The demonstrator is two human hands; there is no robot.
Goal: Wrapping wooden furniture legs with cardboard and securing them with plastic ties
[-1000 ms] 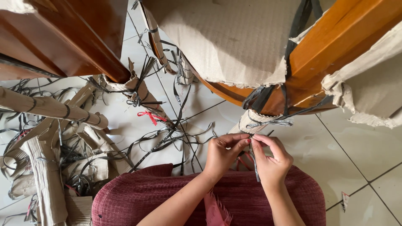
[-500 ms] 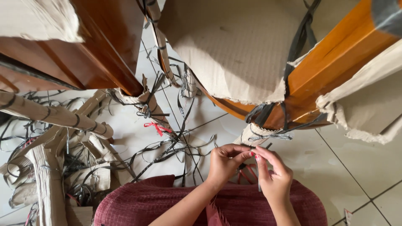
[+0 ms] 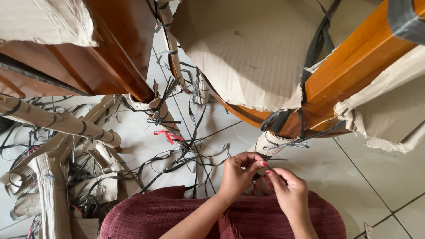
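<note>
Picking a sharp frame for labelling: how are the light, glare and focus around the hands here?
Head view: even daylight, soft glare on the floor tiles; left hand and right hand reasonably sharp at the strap; wide-angle bending of the wooden legs at the edges.

Varnished, glossy orange-brown wood is seen on the furniture frame (image 3: 354, 66), partly covered by matt, rough-torn corrugated cardboard (image 3: 248, 53). A cardboard-wrapped leg (image 3: 270, 144) is bound with thin, shiny black plastic strapping (image 3: 283, 144). The floor (image 3: 376, 177) is laid in smooth, glossy pale tiles, over which more plastic strips (image 3: 177, 157) are scattered. A coarse, matt maroon woven cloth (image 3: 177, 212) is worn.
</note>
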